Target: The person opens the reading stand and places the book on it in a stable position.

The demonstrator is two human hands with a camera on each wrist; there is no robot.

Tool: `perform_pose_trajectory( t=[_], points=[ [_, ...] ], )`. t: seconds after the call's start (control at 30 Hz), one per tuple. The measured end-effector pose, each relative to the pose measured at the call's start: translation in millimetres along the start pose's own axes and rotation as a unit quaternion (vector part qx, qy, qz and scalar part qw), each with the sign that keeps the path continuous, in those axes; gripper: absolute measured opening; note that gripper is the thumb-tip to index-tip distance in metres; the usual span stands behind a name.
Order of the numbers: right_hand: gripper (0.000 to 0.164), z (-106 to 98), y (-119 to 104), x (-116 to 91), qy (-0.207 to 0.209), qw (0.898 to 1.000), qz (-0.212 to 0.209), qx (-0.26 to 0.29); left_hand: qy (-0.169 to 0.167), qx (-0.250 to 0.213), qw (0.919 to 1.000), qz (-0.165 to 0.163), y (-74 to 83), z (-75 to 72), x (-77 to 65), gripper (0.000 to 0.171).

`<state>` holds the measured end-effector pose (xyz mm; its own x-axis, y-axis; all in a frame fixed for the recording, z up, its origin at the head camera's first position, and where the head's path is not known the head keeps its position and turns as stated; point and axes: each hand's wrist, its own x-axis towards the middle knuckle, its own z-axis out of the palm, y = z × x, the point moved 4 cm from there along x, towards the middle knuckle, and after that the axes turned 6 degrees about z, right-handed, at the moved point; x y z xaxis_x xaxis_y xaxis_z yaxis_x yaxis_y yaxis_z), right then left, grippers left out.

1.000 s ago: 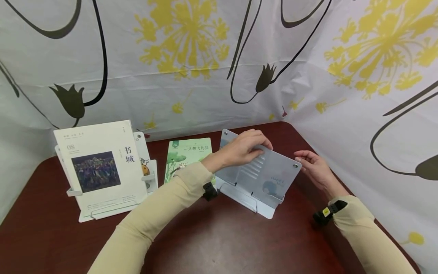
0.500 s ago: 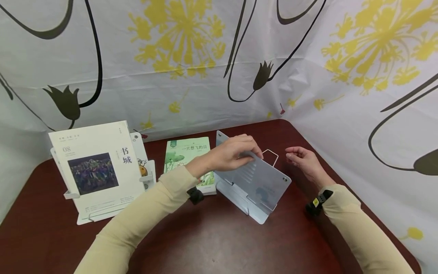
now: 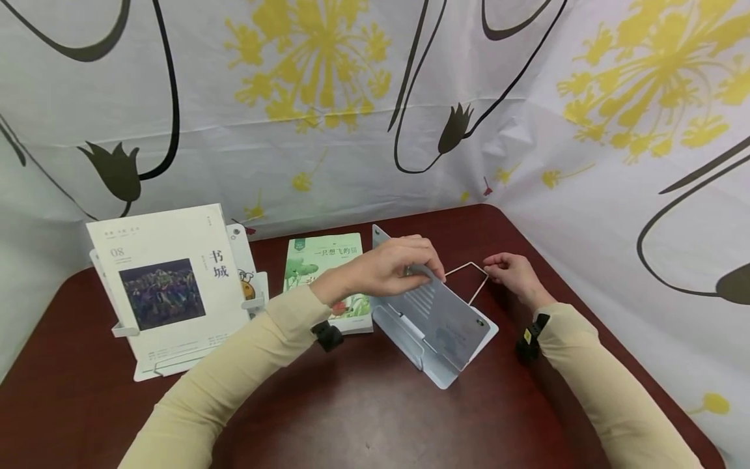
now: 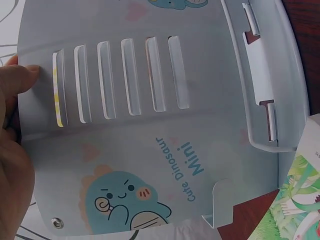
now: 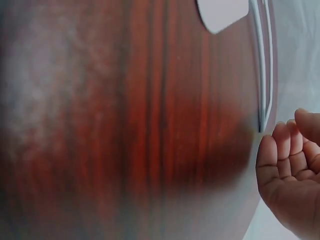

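Observation:
A pale grey book stand (image 3: 436, 316) with slots and a printed dinosaur (image 4: 122, 200) stands right of centre, its back panel tilted. My left hand (image 3: 398, 264) pinches the panel's top edge; the thumb lies on the slotted face in the left wrist view. Behind the panel, a bent wire support leg (image 3: 478, 290) sticks out to the right. At its outer corner are the fingertips of my right hand (image 3: 518, 277). In the right wrist view, those fingers (image 5: 282, 145) are loosely bent beside the wire tip, the thumb apart from it. Whether they touch the wire is unclear.
A green-covered book (image 3: 316, 254) lies left of the stand, partly behind my left forearm. Further left, a second white stand (image 3: 240, 251) holds a cream magazine (image 3: 176, 234). A patterned cloth (image 3: 328, 163) hangs behind and right of the dark red table (image 3: 375, 417).
My left hand has tipped the panel forward and shifted slightly left, exposing the wire leg behind. My right hand has moved left to the leg's corner.

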<state>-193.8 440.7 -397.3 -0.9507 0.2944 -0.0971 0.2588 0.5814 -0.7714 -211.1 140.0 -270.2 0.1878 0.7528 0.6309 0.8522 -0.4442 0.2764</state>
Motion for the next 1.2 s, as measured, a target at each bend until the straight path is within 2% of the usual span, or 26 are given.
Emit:
perform_pose_trajectory(
  t=[0.27, 0.53, 0.67, 0.83, 1.2],
  points=[
    [0.018, -1.0, -2.3, 2.4, 0.027, 0.996, -0.008, -0.089, -0.011, -0.023, 0.9997, -0.004, 1.4, -2.7, -4.4, 0.014],
    [0.014, -4.3, 2.9, 6.4, 0.057, 0.978, -0.024, -0.198, -0.021, -0.037, 0.9991, 0.001, -0.4, -4.8, -6.8, 0.013],
    [0.013, -3.7, -1.1, 4.4, 0.053, 0.973, -0.035, -0.220, -0.025, -0.039, 0.9989, -0.008, -1.0, -7.0, -8.7, 0.013],
    [0.015, -2.9, -2.8, 2.2, 0.035, 0.971, -0.025, -0.235, -0.025, -0.038, 0.9988, -0.017, -1.2, -8.4, -10.9, 0.014],
    [0.020, -7.3, 6.7, -2.6, 0.024, 0.966, -0.020, -0.255, -0.027, 0.022, 0.9993, -0.016, 1.6, -12.9, -11.8, 0.012]
  ],
)
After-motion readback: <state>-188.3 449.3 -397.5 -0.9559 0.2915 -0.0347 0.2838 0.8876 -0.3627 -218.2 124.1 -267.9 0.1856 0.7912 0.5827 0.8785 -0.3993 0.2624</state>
